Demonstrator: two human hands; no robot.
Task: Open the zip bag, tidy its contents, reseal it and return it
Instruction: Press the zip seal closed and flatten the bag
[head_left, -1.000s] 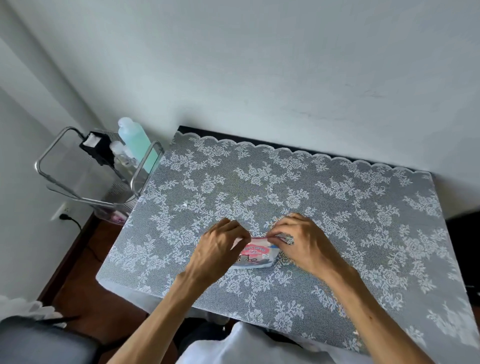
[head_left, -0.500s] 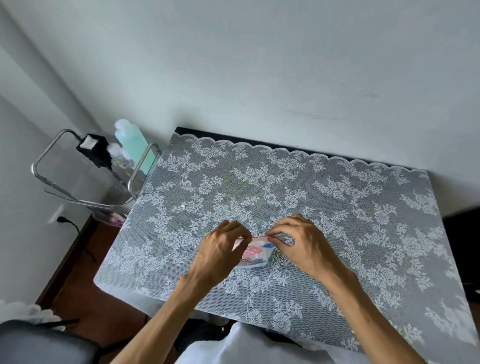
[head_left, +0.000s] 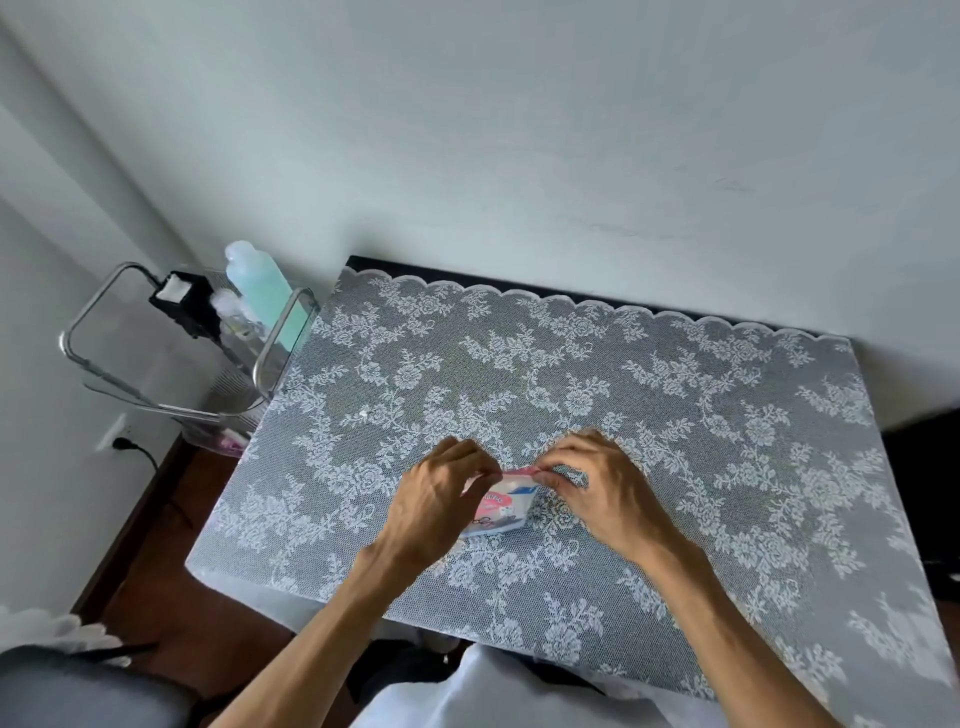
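Note:
A small zip bag (head_left: 501, 506), white with pink and blue print, rests on the lace-covered table (head_left: 675, 415) near its front middle. My left hand (head_left: 434, 501) pinches the bag's top edge at its left end and covers the left side of the bag. My right hand (head_left: 602, 486) pinches the same top edge at its right end. The top strip is raised a little between the two hands, while the bag's bottom stays on the cloth. What is inside the bag is hidden.
A clear cart with metal handles (head_left: 171, 358) stands off the table's left edge, holding a green bottle (head_left: 265, 296) and a black item (head_left: 182, 301). The wall runs behind the table. A wall socket with a plug (head_left: 122, 441) is low on the left.
Both hands have drawn closer together on the bag's top edge, and the bag has tipped up from lying flat to standing on its bottom.

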